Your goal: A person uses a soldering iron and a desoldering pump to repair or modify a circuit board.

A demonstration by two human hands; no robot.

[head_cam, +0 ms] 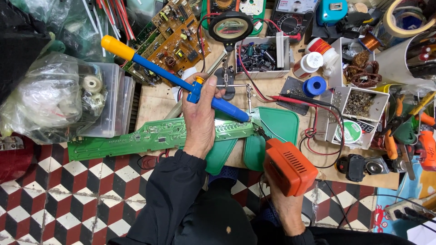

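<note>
my right hand (285, 206), nearest, clamps the orange soldering gun (289, 165); left hand (200, 119) grips the blue desoldering pump (181, 82). both tips meet on the long green circuit board (154, 135) over the table (154, 102); desoldering, i judge, needing steady tips.

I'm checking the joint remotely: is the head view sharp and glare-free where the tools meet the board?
Head view: evenly lit and sharp at the centre; the blue desoldering pump in the left hand and the orange soldering gun in the right hand show crisp edges. A pale glare patch sits on the green circuit board near the pump tip. Frame edges bend slightly.
</note>
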